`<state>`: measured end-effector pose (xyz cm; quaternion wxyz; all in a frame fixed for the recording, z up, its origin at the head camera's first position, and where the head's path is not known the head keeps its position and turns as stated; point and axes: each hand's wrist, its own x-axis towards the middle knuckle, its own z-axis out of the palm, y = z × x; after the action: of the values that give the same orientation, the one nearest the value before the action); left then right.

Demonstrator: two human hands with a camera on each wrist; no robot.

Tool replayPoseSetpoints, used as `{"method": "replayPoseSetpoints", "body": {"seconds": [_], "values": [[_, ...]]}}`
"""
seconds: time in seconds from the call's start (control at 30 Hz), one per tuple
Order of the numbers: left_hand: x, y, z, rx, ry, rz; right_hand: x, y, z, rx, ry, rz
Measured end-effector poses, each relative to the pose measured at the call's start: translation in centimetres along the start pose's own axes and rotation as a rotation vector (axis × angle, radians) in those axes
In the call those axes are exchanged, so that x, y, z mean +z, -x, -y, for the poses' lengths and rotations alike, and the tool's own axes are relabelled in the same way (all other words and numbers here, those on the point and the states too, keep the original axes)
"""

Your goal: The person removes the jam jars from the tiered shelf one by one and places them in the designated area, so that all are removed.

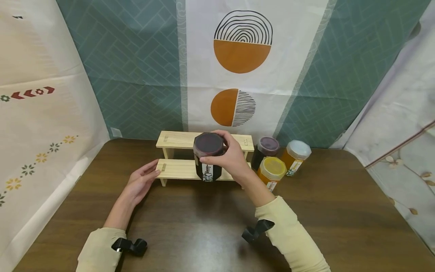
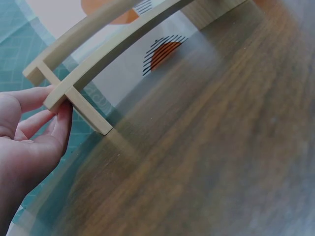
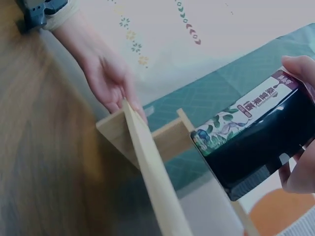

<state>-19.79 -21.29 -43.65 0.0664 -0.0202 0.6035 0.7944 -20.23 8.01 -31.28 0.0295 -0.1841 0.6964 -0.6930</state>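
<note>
My right hand [image 1: 229,156] grips a dark jam jar [image 1: 208,162] by its upper part, thumb on one side and fingers on the other. The jar has a purple lid and a white-and-purple label printed with leaves. In the right wrist view, the jar [image 3: 256,132] is tilted in the picture and its base is apart from the wooden two-tier rack [image 3: 147,152]. At the rack's left end, my left hand [image 1: 141,181] holds the end of the lower board. The left wrist view shows fingers of that hand [image 2: 34,142] against the board's end and underside.
Right of the rack [image 1: 180,139] stand another purple-lidded jar [image 1: 268,145], a yellow-lidded jar [image 1: 273,169] and a white-lidded amber jar [image 1: 297,153], close together. A patterned cloth [image 1: 146,75] hangs behind the brown wooden table [image 1: 190,230].
</note>
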Motion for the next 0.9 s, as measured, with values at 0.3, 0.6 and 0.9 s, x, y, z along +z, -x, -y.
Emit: {"method": "replayPoseSetpoints", "body": {"seconds": [0.3, 0.6, 0.9], "values": [[0.0, 0.1, 0.1, 0.0, 0.004, 0.003, -4.3, 1.2, 1.8, 0.01, 0.064, -0.014], [-0.4, 0.2, -0.1, -0.003, 0.003, -0.004, -10.3, 2.4, 2.1, -0.032, 0.006, -0.039], [-0.2, -0.1, 0.2, -0.005, 0.013, 0.008, -16.2, 4.9, 2.8, -0.104, -0.025, -0.05]]}}
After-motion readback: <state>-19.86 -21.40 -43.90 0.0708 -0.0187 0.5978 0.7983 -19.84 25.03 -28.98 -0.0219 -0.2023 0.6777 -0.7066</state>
